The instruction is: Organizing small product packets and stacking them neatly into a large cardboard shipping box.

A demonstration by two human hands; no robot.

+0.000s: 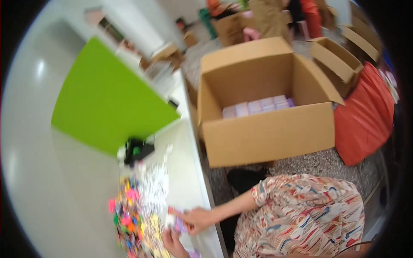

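My right hand point(199, 220) is closed on a small purple-and-white box point(181, 225) with an orange patch near its top, held over the white table point(189, 172). Below it, my left hand point(173, 243) grips the same box at its lower left, fingertips bent against it. Blur hides the box's finer details. Left of the hands spreads a pile of small bright-coloured pieces point(129, 219). Between pile and hands lie many small yellowish pieces point(152, 230) and white pieces point(155, 185). Another purple item point(194, 253) shows partly at the lower edge.
A large open cardboard box point(269, 135) with rows of pale purple boxes point(258, 106) stands right of the table. A green panel point(107, 103) rises at the table's far left, a black object point(137, 150) by its foot. Beyond are a red bag point(365, 120), more cartons point(337, 62) and people.
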